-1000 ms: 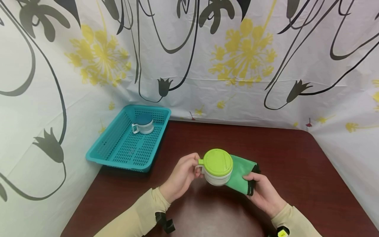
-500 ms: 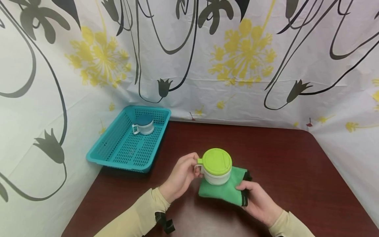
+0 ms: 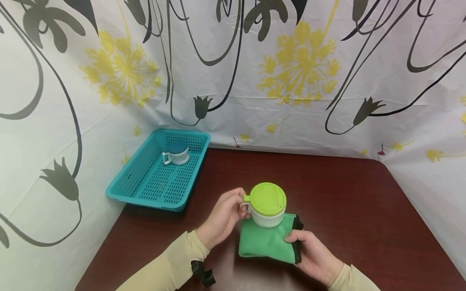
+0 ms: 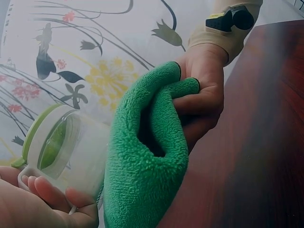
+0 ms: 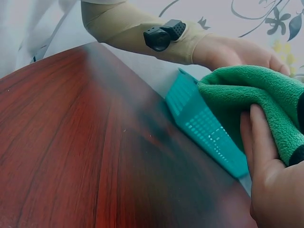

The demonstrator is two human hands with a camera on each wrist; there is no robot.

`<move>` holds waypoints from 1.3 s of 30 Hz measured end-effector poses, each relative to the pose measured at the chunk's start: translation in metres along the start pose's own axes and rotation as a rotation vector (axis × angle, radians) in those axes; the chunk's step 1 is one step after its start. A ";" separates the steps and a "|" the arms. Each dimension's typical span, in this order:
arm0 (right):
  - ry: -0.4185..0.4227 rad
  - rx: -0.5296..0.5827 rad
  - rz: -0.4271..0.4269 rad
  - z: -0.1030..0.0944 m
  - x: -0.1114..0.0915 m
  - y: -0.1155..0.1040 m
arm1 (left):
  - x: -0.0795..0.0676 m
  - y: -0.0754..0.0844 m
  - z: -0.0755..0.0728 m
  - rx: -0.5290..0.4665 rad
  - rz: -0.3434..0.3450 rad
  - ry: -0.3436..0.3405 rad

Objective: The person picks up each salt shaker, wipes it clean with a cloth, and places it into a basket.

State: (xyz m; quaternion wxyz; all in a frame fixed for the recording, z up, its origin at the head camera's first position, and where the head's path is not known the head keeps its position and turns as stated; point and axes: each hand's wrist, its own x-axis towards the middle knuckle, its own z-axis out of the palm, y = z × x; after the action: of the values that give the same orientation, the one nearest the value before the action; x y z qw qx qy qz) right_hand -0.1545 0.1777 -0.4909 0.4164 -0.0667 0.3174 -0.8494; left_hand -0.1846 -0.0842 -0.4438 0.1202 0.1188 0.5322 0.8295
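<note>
A clear-and-white jar (image 3: 267, 220) with a lime-green lid (image 3: 268, 199) is held above the table by its side handle. My left hand (image 3: 226, 216) grips that handle, its fingers curled round it in the left wrist view. Folded over on itself, a green cloth (image 3: 263, 242) with black edging is pinched by my right hand (image 3: 316, 256), thumb on top. In the head view the cloth lies against the jar's lower side, partly beneath it. The left wrist view shows the cloth's fuzzy fold (image 4: 147, 156) beside the jar's clear wall (image 4: 78, 152).
At the back left of the dark red table (image 3: 327, 186) stands a turquoise basket (image 3: 145, 198). Inside it sits a white jar with a blue lid (image 3: 177, 147) and a handle. A flower-printed sheet (image 3: 233, 81) hangs behind the table and along its sides.
My right hand has moved the cloth left and toward me, from the jar's right side to its lower front. The left hand and the jar have stayed nearly still.
</note>
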 end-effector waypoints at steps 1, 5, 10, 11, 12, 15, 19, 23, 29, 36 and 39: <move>0.001 0.001 -0.002 0.000 0.000 0.000 | 0.000 0.000 0.000 0.000 -0.001 -0.001; 0.011 -0.005 -0.009 -0.001 -0.001 0.001 | -0.001 -0.001 0.000 -0.003 -0.009 -0.006; 0.026 -0.034 -0.015 -0.006 -0.002 -0.006 | -0.002 -0.002 0.000 0.005 -0.013 -0.018; 0.033 -0.039 -0.022 -0.007 -0.002 -0.009 | -0.003 -0.002 0.000 0.006 -0.012 -0.022; 0.048 -0.040 -0.033 -0.009 -0.002 -0.012 | -0.003 -0.001 0.001 0.008 -0.012 -0.026; 0.107 -0.027 -0.086 -0.014 -0.004 -0.024 | -0.004 0.000 0.002 0.019 -0.011 -0.035; 0.137 -0.013 -0.141 -0.018 -0.007 -0.034 | -0.005 0.002 0.003 0.024 -0.009 -0.032; 0.109 -0.012 -0.130 -0.019 -0.007 -0.035 | -0.006 0.005 0.003 0.022 -0.003 -0.031; 0.117 -0.005 -0.141 -0.017 -0.007 -0.034 | -0.004 0.010 0.002 0.020 0.003 -0.038; 0.097 -0.002 -0.169 -0.015 -0.010 -0.036 | -0.002 0.023 -0.006 0.033 0.025 -0.029; 0.096 -0.012 -0.172 -0.014 -0.012 -0.036 | -0.002 0.032 -0.010 0.058 0.032 -0.027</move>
State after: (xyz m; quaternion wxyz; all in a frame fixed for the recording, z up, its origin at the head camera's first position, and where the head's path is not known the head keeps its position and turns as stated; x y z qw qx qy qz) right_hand -0.1762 0.2101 -0.4786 0.3256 -0.0556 0.3353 -0.8823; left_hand -0.1888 -0.1063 -0.4191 0.1110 0.1420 0.5523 0.8139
